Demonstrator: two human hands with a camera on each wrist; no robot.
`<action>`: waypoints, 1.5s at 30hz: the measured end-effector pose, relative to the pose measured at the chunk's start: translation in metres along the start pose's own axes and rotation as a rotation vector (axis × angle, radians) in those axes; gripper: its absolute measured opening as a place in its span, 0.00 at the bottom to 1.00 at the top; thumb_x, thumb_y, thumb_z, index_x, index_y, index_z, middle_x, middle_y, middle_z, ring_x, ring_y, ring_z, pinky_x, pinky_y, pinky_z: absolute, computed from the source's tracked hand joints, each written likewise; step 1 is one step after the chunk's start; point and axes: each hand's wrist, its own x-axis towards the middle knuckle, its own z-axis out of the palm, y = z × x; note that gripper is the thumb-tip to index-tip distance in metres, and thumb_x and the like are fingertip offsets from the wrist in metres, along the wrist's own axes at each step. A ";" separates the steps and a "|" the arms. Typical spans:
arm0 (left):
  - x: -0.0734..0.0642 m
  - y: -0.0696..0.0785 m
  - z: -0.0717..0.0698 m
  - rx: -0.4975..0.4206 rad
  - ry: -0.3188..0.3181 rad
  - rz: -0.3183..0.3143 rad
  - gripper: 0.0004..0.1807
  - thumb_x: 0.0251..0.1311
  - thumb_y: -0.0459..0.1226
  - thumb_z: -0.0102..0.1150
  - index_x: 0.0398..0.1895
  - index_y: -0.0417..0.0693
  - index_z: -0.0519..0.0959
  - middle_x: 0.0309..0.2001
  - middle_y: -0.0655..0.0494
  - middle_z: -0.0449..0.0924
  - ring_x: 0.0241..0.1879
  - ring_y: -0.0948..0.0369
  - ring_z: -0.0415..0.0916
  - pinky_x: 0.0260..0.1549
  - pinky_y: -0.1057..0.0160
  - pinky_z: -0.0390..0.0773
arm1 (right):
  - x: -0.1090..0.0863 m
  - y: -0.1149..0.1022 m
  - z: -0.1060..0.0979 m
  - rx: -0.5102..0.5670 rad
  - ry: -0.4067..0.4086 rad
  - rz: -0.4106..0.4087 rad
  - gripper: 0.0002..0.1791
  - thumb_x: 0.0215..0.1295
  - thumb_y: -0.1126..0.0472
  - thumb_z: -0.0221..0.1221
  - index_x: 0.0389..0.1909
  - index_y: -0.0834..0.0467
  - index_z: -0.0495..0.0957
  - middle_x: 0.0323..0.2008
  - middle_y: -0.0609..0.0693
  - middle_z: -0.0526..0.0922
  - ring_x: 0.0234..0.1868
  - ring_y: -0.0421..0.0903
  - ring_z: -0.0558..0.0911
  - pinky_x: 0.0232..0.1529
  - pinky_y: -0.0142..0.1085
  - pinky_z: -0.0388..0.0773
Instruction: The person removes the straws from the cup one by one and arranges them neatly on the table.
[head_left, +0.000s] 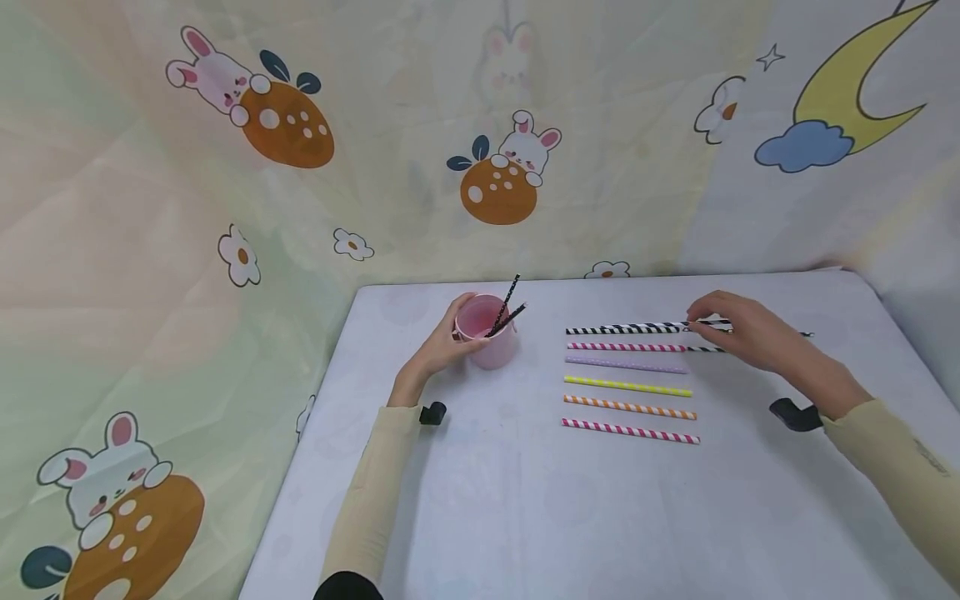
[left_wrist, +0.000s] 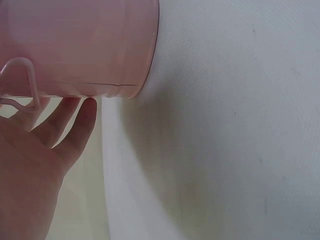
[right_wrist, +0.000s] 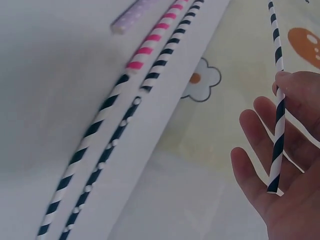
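Observation:
My left hand (head_left: 442,337) grips the pink bucket (head_left: 497,357) from its left side, thumb near the front rim. Two dark patterned paper straws (head_left: 512,292) lean out of the bucket. In the left wrist view, fingertips touch the bucket's wall beside a small wire loop. On the right, my other hand (head_left: 742,329) pinches a black-and-white striped paper straw (right_wrist: 278,130) between thumb and forefinger, the remaining fingers spread. Below that hand lie another black-striped straw (right_wrist: 85,145) and a black straw with white dots (right_wrist: 102,162).
Paper straws lie in rows on the white table (head_left: 480,500): pink-striped (head_left: 630,431), orange-striped (head_left: 630,407), yellow (head_left: 628,386), lilac (head_left: 626,364), another pink-striped (head_left: 626,347) and a black-striped one. A printed cloth backdrop (head_left: 405,100) hangs behind the table's back edge.

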 end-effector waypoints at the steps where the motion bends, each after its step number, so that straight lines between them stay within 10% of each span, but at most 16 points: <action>1: 0.000 0.000 0.000 -0.001 0.001 -0.001 0.50 0.56 0.50 0.73 0.76 0.78 0.51 0.73 0.59 0.61 0.69 0.55 0.63 0.66 0.44 0.69 | -0.003 0.003 0.001 -0.002 0.002 0.005 0.12 0.65 0.65 0.65 0.49 0.61 0.80 0.48 0.56 0.84 0.50 0.54 0.81 0.51 0.55 0.78; 15: -0.002 0.001 0.002 -0.002 0.000 -0.001 0.49 0.57 0.48 0.72 0.76 0.77 0.51 0.73 0.59 0.60 0.70 0.55 0.62 0.67 0.44 0.68 | -0.044 0.047 0.009 -0.009 -0.003 0.101 0.11 0.65 0.64 0.65 0.47 0.61 0.82 0.45 0.56 0.85 0.45 0.54 0.81 0.46 0.48 0.80; 23: 0.000 0.001 0.002 0.003 0.003 0.001 0.49 0.56 0.50 0.73 0.75 0.78 0.51 0.73 0.59 0.61 0.69 0.55 0.62 0.66 0.44 0.69 | -0.071 0.080 0.011 -0.011 0.030 0.119 0.09 0.62 0.64 0.68 0.43 0.59 0.83 0.42 0.53 0.85 0.39 0.14 0.66 0.41 0.31 0.79; 27: -0.001 0.002 0.002 -0.001 0.000 0.002 0.50 0.54 0.52 0.74 0.76 0.77 0.51 0.73 0.59 0.61 0.70 0.55 0.62 0.66 0.44 0.68 | -0.084 0.095 0.011 0.012 0.034 0.142 0.09 0.62 0.64 0.68 0.42 0.59 0.83 0.42 0.55 0.85 0.39 0.11 0.62 0.36 0.17 0.70; 35: 0.000 0.001 0.001 -0.003 0.009 -0.006 0.50 0.54 0.52 0.74 0.75 0.79 0.52 0.73 0.59 0.61 0.69 0.55 0.63 0.66 0.45 0.69 | -0.098 0.114 0.009 0.014 -0.006 0.226 0.09 0.62 0.64 0.68 0.41 0.61 0.82 0.43 0.61 0.83 0.36 0.10 0.60 0.32 0.23 0.74; 40: 0.000 0.001 0.001 0.001 0.018 0.000 0.49 0.54 0.51 0.74 0.74 0.81 0.53 0.71 0.61 0.62 0.68 0.56 0.63 0.66 0.45 0.69 | -0.100 0.118 0.011 0.015 -0.048 0.258 0.10 0.63 0.64 0.67 0.43 0.62 0.81 0.45 0.64 0.83 0.37 0.16 0.66 0.41 0.45 0.80; 45: -0.001 0.001 0.001 -0.004 0.007 -0.018 0.50 0.55 0.51 0.74 0.75 0.80 0.51 0.73 0.59 0.60 0.70 0.55 0.62 0.67 0.44 0.68 | -0.101 0.125 0.016 0.004 -0.097 0.283 0.12 0.63 0.66 0.65 0.46 0.65 0.80 0.45 0.66 0.82 0.48 0.58 0.79 0.42 0.52 0.77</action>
